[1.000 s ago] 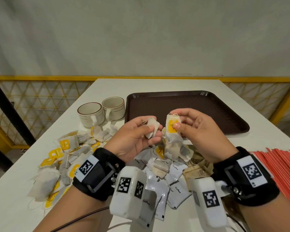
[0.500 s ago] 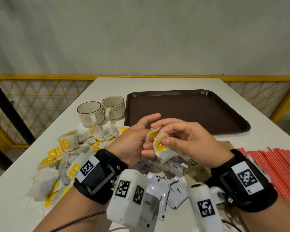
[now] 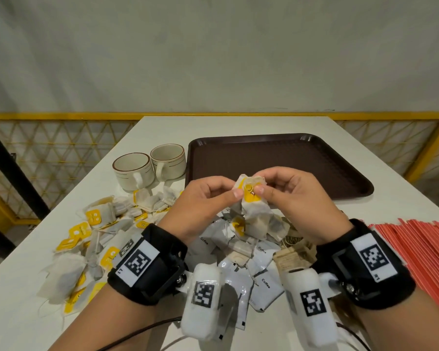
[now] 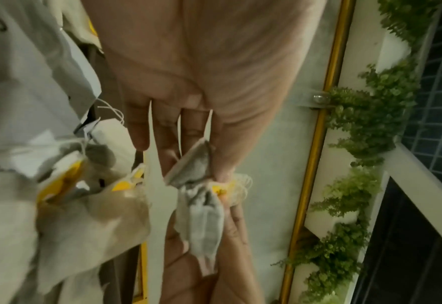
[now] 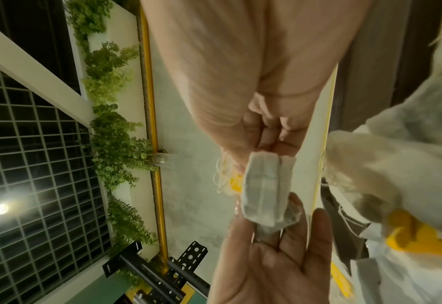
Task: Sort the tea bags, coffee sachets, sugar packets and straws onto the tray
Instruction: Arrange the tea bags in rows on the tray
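Above the near edge of the brown tray [image 3: 276,153], both hands pinch the top of one tangled bunch of tea bags [image 3: 255,214] with yellow tags and strings. My left hand [image 3: 235,191] grips it from the left and my right hand [image 3: 262,186] from the right, and several bags dangle below. In the left wrist view my left hand [image 4: 212,174] pinches a grey tea bag [image 4: 204,216]. The right wrist view shows my right hand [image 5: 251,162] holding a tea bag [image 5: 264,187] beside a yellow tag. The tray holds nothing.
Loose tea bags [image 3: 94,239] are heaped at the left, and white coffee sachets [image 3: 238,264] lie under my wrists. Brown sugar packets [image 3: 292,254] sit beside them. Red straws [image 3: 421,252] lie at the right. Two cups [image 3: 150,165] stand left of the tray.
A second ago my left hand held one tea bag apart from the right hand's bunch. The hands came together, and now both pinch the same bunch.
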{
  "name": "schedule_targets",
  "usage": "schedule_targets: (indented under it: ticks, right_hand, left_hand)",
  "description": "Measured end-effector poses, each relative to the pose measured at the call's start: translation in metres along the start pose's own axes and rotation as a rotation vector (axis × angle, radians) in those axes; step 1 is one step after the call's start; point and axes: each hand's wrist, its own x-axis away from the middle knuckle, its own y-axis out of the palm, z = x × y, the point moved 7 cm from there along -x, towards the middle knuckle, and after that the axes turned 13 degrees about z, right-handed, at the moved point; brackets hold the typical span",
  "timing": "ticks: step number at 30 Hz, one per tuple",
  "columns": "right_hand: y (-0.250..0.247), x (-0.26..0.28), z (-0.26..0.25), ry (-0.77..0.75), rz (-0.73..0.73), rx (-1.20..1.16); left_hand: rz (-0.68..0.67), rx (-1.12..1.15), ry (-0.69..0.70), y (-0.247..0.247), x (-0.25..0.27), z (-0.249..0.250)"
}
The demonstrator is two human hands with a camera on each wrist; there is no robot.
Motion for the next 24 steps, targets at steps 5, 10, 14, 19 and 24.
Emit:
schedule_targets:
  ticks: [5,10,14,19,24]
  right_hand:
    - [-0.008,-0.004,0.006,0.015,0.098,0.02]
    - [-0.007,-0.003,0.003,0.072,0.013,0.001]
    - [0.005,0.003,0.011,0.204,-0.137,-0.098]
    - [0.003,0.0,0.016,0.172,0.0,-0.047]
    - [-0.004,-0.002,0.013,0.133,0.1,-0.025]
  left_hand:
    - [0.096,-0.02,0.042,-0.005,-0.003,-0.005]
    - [0.189,-0.076,0.094,-0.012,-0.008,-0.009]
    - [0.2,-0.067,0.088,-0.013,-0.01,-0.01]
    - [0.082,-0.049,0.024,0.0,-0.004,-0.012]
    - [0.089,0.017,-0.025,0.0,-0.005,-0.013]
